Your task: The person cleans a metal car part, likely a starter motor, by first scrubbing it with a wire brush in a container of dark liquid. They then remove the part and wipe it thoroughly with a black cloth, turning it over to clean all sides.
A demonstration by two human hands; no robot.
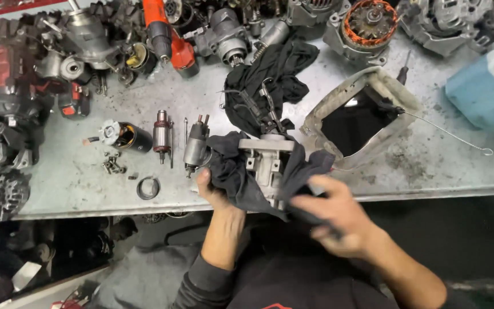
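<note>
Two hands are working a black rag over a grey starter housing above the worktop edge, left hand fingers wrapped underneath, right hand fingers pinching rag, metal partly exposed, wiping seemingly unfinished.

A grey cast-metal housing is sitting upright over the desk's near edge, half wrapped in a dark rag. The rag is draping over both its sides, bunching thickly on the left and trailing off on the right.
</note>
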